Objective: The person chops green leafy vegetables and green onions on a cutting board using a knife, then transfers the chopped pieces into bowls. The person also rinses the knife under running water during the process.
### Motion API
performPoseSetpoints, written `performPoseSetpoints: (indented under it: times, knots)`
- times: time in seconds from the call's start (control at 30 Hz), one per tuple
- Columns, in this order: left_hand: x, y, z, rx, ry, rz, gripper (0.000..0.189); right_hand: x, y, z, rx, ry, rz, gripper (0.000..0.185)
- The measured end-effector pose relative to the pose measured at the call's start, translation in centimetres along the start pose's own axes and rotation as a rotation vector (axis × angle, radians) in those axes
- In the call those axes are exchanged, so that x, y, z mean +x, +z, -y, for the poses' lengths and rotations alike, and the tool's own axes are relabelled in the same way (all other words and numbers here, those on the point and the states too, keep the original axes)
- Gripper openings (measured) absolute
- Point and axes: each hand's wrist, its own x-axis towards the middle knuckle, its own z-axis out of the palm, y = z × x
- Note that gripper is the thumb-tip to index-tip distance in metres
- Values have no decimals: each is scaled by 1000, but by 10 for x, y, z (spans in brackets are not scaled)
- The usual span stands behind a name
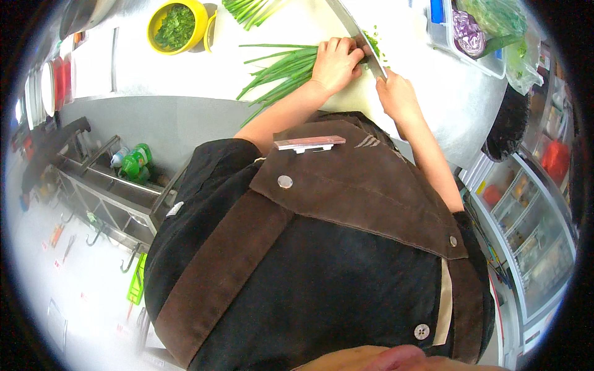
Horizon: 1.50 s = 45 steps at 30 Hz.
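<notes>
My left hand presses a bunch of green onions onto a white cutting board, fingers curled over the stalks near the blade. The long green leaves fan out to the left, some past the board's near edge. In my right hand is the handle of a broad kitchen knife, its blade slanting up and away against the fingertips of my left hand. Finely chopped green onion lies just right of the blade. Another bunch of green onions rests at the board's far side.
A yellow bowl of chopped leafy greens stands left of the board. At the right, a clear plastic container holds a cut red cabbage and bagged greens. A metal rack with green bottles is lower left; a glass-door refrigerator is right.
</notes>
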Motion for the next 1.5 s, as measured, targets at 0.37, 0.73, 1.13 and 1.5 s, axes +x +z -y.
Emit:
performPoseSetpoints:
  times: [0.37,0.73,1.13,1.5]
  knots:
    - [-4,2,2,-114,-21,-60,23,-9,-9,-9,134,46,89,31]
    - [6,-31,0,-242,88,-105,32,6,-5,-1,233,-32,-82,29]
    - [-1,3,0,-97,32,-192,19,-20,-2,-3,54,6,10,29]
    - [-1,11,5,-123,-7,-194,24,-13,-6,4,146,49,46,29]
